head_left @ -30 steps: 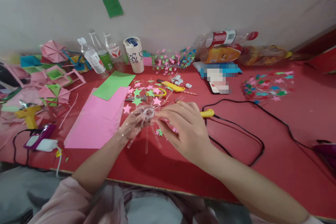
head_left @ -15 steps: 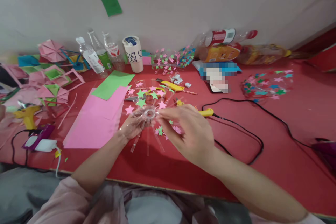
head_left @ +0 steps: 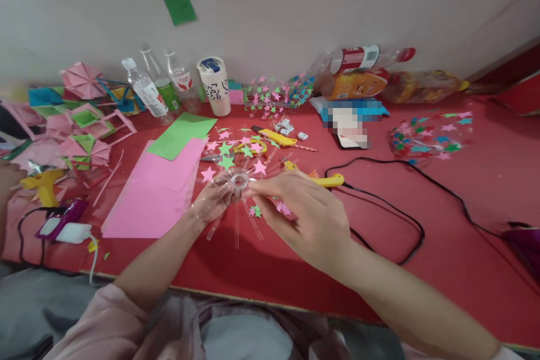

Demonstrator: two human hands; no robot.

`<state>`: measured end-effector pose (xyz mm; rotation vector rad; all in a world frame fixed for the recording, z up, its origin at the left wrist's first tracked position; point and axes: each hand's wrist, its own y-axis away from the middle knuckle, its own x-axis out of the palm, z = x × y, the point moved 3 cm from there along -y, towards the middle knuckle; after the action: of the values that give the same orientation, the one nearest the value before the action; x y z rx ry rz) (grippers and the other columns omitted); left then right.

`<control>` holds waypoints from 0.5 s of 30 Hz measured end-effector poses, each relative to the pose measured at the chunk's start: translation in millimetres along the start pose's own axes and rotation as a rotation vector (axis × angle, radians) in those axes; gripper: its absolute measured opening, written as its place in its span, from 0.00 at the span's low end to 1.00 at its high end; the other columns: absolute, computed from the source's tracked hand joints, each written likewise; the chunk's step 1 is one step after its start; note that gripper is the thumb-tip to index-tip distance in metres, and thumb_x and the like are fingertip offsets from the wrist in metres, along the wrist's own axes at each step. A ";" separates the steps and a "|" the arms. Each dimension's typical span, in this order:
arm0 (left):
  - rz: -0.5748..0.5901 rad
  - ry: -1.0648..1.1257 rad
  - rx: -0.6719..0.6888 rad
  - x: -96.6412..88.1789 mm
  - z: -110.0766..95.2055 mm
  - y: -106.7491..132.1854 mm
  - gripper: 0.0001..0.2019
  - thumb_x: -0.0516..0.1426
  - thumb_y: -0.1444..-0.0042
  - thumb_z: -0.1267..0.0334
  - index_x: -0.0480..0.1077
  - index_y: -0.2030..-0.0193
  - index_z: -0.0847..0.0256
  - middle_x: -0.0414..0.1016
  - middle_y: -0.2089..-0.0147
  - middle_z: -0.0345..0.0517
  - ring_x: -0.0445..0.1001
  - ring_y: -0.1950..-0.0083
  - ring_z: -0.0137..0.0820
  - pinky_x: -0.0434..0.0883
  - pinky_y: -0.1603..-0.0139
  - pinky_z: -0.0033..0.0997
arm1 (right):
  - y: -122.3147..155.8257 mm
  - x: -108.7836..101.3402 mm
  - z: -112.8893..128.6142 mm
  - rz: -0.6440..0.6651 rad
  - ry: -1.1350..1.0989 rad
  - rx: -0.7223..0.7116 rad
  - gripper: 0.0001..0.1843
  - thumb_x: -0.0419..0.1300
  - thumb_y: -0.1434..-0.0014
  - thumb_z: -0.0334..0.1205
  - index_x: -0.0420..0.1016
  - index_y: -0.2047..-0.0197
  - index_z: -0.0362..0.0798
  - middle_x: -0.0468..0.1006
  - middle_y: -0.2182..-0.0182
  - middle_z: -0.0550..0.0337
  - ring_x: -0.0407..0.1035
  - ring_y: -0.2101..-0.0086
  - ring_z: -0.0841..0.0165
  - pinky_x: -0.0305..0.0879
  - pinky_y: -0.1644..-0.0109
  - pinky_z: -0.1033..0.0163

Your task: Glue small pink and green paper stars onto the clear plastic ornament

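A clear plastic bottle top [head_left: 239,181], cut into strips that fan out round its neck, is held above the table with the neck facing me. Pink and green paper stars [head_left: 226,162] are on its far strips. My left hand [head_left: 213,199] grips it from the left, its fingers partly seen through the plastic. My right hand [head_left: 310,219] is closed, with thumb and forefinger pinched at the right side of the neck; whatever lies between those fingertips is too small to make out. Loose stars [head_left: 256,211] lie on the table below.
Pink paper [head_left: 147,202] and green paper [head_left: 183,136] lie to the left. A yellow cutter [head_left: 276,137], a yellow glue gun [head_left: 331,181] with a black cable, and a star-covered bottle piece [head_left: 430,138] are around. Another person's hand [head_left: 9,180] is at the far left.
My right hand's pinched fingertips have shifted slightly left, closer against the bottle neck. The other person's hand at the far left has come further into view.
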<state>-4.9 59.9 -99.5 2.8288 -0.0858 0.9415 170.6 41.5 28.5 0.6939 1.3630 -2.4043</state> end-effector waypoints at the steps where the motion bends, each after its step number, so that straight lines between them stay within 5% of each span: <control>1: -0.002 -0.003 0.007 0.3 -0.9 0.0 0.22 0.72 0.64 0.59 0.74 0.60 0.60 0.78 0.63 0.40 0.75 0.68 0.24 0.74 0.64 0.24 | -0.5 0.0 0.2 0.006 -0.010 0.010 0.09 0.58 0.40 0.29 0.73 0.58 0.49 0.82 0.66 0.62 0.75 0.65 0.73 0.69 0.58 0.65; 15: -0.023 0.017 0.037 -3.4 -2.2 -1.1 0.21 0.71 0.64 0.62 0.73 0.61 0.59 0.77 0.64 0.38 0.75 0.68 0.25 0.74 0.62 0.24 | 0.3 -2.3 -0.3 0.054 -0.012 0.026 0.06 0.57 0.39 0.28 0.74 0.60 0.46 0.81 0.64 0.59 0.74 0.61 0.70 0.69 0.57 0.63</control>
<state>-8.9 61.4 -100.0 2.8488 -0.0337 0.9723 172.7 41.7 29.3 0.7130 1.2940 -2.3836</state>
